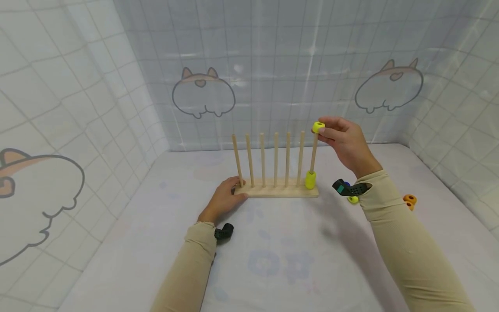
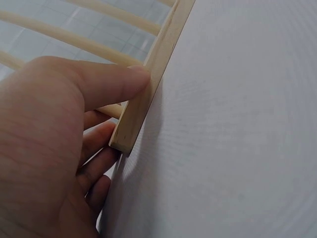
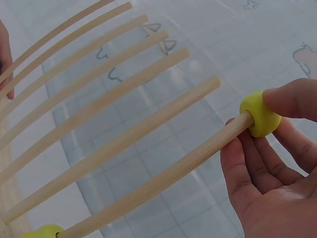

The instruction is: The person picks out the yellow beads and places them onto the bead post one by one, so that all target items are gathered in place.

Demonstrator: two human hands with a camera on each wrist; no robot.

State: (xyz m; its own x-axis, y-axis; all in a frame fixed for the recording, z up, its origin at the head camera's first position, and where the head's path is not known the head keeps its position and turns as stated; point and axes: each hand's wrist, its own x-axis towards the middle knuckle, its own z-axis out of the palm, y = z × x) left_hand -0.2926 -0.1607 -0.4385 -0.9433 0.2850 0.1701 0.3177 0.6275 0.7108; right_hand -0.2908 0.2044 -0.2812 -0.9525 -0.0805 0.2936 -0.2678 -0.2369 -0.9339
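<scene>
A wooden peg rack [image 1: 280, 191] with a row of several upright pegs stands on the table. My left hand [image 1: 226, 197] grips the left end of its base, thumb on the front edge and fingers behind, as the left wrist view shows. At the top of the rightmost peg, my right hand [image 1: 343, 138] pinches a yellow bead [image 3: 260, 114] between thumb and fingers. In the right wrist view the peg's tip is inside the bead's hole. Yellow beads [image 1: 310, 180] sit stacked at the foot of that same peg; the other pegs are bare.
Right of the rack, partly behind the right wrist's camera, lie a yellow bead [image 1: 353, 199] and a blue bead [image 1: 347, 184]. Orange beads [image 1: 409, 199] lie farther right, beside the right sleeve. A tile-patterned curtain [image 1: 273, 86] rises behind the table and along both sides.
</scene>
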